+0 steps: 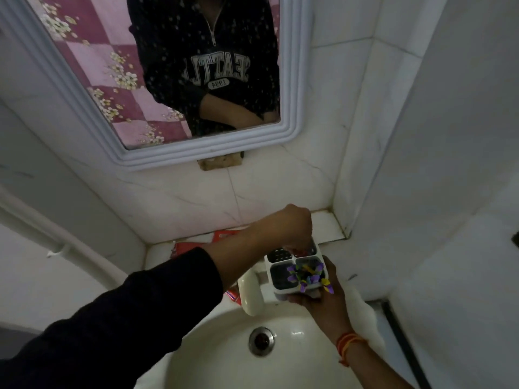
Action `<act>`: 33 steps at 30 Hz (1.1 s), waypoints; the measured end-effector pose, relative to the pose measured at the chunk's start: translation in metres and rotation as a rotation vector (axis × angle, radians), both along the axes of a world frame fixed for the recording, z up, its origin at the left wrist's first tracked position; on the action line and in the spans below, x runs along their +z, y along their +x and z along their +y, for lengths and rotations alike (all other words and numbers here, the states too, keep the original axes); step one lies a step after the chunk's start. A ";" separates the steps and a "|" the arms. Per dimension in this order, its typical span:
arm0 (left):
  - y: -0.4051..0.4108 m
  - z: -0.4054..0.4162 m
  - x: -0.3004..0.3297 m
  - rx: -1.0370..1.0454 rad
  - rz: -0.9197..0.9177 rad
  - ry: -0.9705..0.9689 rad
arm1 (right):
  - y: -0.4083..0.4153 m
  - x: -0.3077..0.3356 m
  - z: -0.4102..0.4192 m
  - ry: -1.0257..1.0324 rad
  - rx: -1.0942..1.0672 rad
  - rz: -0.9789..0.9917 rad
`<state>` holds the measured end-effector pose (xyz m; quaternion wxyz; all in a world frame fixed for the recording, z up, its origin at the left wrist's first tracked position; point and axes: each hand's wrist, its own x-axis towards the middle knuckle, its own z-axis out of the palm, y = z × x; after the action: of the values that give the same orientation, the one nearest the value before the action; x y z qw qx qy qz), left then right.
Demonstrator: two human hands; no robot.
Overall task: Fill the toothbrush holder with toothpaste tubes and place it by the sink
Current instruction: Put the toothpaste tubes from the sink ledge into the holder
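Observation:
A white toothbrush holder [273,282] with four dark compartments is held above the back of the sink [219,355]. My right hand [323,299] grips its near side from below. One front compartment carries several purple and yellow toothbrush heads [306,276]. My left hand [295,228] is closed over the far right compartment, fingers pointing down into it around something reddish that I cannot make out clearly. Red toothpaste tubes or boxes [193,245] lie on the ledge behind the sink, partly hidden by my left forearm.
A cream faucet [251,293] sits just left of the holder. The drain [261,340] is in the basin below. A framed mirror [157,88] hangs on the tiled wall. A tiled ledge [328,226] runs into the right corner.

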<state>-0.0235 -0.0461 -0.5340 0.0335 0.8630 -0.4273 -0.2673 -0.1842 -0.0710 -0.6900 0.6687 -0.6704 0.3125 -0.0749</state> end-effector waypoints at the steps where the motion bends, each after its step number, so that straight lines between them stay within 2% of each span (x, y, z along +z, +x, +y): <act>1: 0.003 0.000 -0.003 -0.030 0.032 0.012 | 0.000 0.005 0.000 0.012 0.005 -0.011; 3: 0.015 0.003 0.000 0.093 0.072 -0.036 | 0.000 0.010 -0.001 0.036 -0.017 -0.075; 6: 0.049 0.015 0.001 0.203 -0.030 -0.109 | -0.001 0.020 -0.002 0.075 -0.038 -0.199; 12: 0.086 0.046 -0.068 0.011 -0.209 0.105 | 0.002 0.027 -0.001 0.225 -0.040 -0.306; 19: 0.099 0.046 -0.105 -0.117 -0.337 0.138 | 0.005 0.029 -0.002 0.277 -0.036 -0.310; 21: 0.101 0.044 -0.101 -0.190 -0.394 0.094 | 0.005 0.032 -0.002 0.310 -0.042 -0.308; 25: 0.093 0.032 -0.067 -0.207 -0.188 -0.105 | 0.003 0.029 -0.001 0.350 -0.061 -0.321; 27: 0.084 0.022 -0.034 -0.258 -0.175 -0.149 | 0.004 0.027 0.000 0.388 -0.097 -0.314; 29: 0.071 0.010 0.004 -0.296 -0.204 -0.100 | 0.005 0.027 0.000 0.458 -0.115 -0.323; 33: 0.040 -0.009 0.051 -0.369 -0.280 0.159 | 0.006 0.028 0.001 0.542 -0.151 -0.354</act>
<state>0.0165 -0.0551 -0.4826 -0.1434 0.7988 -0.5560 -0.1795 -0.1779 -0.0695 -0.6624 0.8592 -0.4199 0.2489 -0.1538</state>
